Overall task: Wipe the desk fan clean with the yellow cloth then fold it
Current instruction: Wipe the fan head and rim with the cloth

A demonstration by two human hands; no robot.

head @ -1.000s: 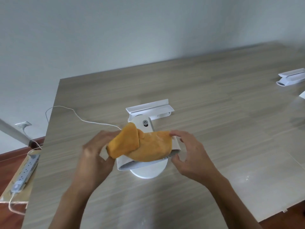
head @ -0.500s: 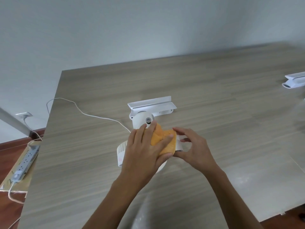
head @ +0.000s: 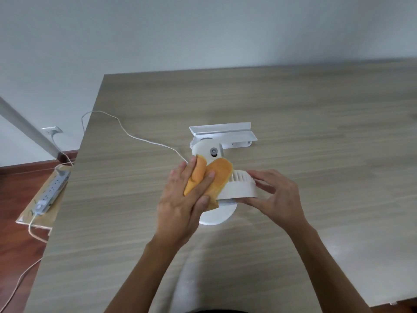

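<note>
The desk fan (head: 239, 188) is white, with a ribbed round housing tilted face-down over a flat round base, and a grey knob on the pivot arm behind it. It stands near the middle of the wooden table (head: 316, 114), just in front of a white bracket-like stand (head: 223, 134) that it partly overlaps. The yellow cloth (head: 216, 179) is more orange-gold than yellow, soft and bunched into two humps, draped over the left side of the fan housing.

My left hand (head: 182, 199) lies flat on the cloth with fingers spread, pressing it against the fan; a fold of cloth pokes up between my fingers. My right hand (head: 277, 197) pinches the right edge of the housing, thumb below and fingers on top.

The cloth and my left hand hide the fan's left half, and its grille face points down out of sight. I cannot tell how the white cable (head: 126, 129) joins the fan, since it runs behind my left hand.

I count one fan, one cloth, one stand, and one power strip (head: 53, 189) on a board on the floor to the left.
</note>
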